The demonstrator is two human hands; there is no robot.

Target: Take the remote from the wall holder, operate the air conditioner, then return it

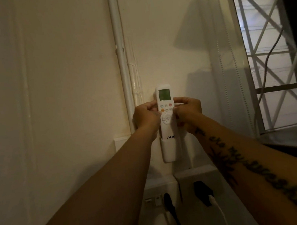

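Note:
A white remote [165, 100] with a green screen and coloured buttons stands upright against the cream wall. Its lower end sits inside the white wall holder [168, 151]. My left hand [145, 117] grips the remote's left edge at button height. My right hand [187, 110] grips its right edge, with the thumb lying over the upper buttons. Both hands are closed around the remote's middle. The air conditioner itself is out of view.
A white pipe [122, 64] runs down the wall left of the remote. Below the holder are wall sockets [156, 201] with a black plug [203, 192] and a white cable [221, 215]. A window with white bars [271, 54] is at the right.

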